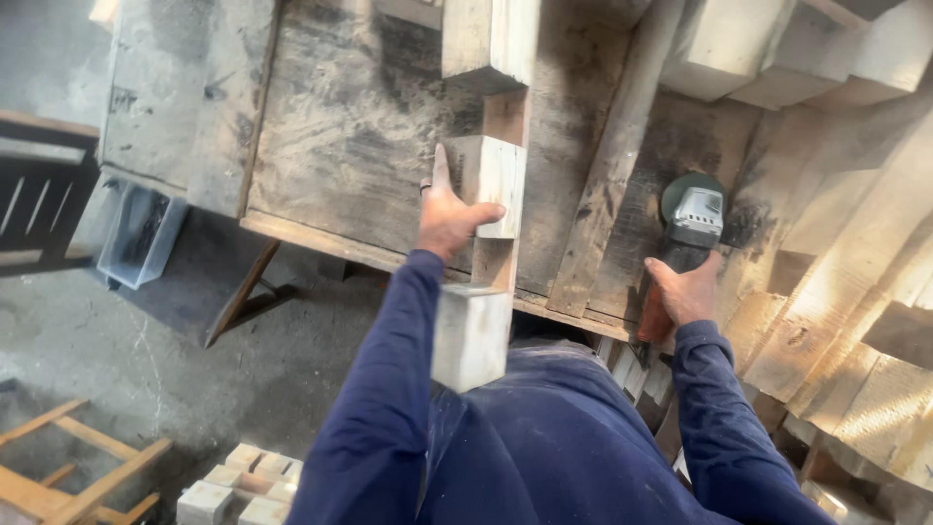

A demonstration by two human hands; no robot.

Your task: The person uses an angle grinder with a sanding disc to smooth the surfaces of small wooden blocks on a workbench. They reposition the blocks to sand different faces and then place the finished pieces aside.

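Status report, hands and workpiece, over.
Left hand grips wood block on bench. Right hand holds grinder. Nothing between them.

Bare bench [340,146] left — stacked blocks [777,49] right

left hand [449,216] gripping, right hand [686,290] clasped (both extended)

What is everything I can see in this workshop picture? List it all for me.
Wooden piece with blocks: one, pale, on the workbench, running toward the person.
Angle grinder: one, grey and green, on the bench at right.
Workbench: one, worn grey-brown boards.
Wood blocks: several, pale, stacked top right.
Planks: several, tan, leaning at right.
Small blocks: a cluster, pale, on the floor.
Plastic tub: one, clear, under the bench at left.
Left hand: gripping the middle block.
Right hand: on the grinder's handle.
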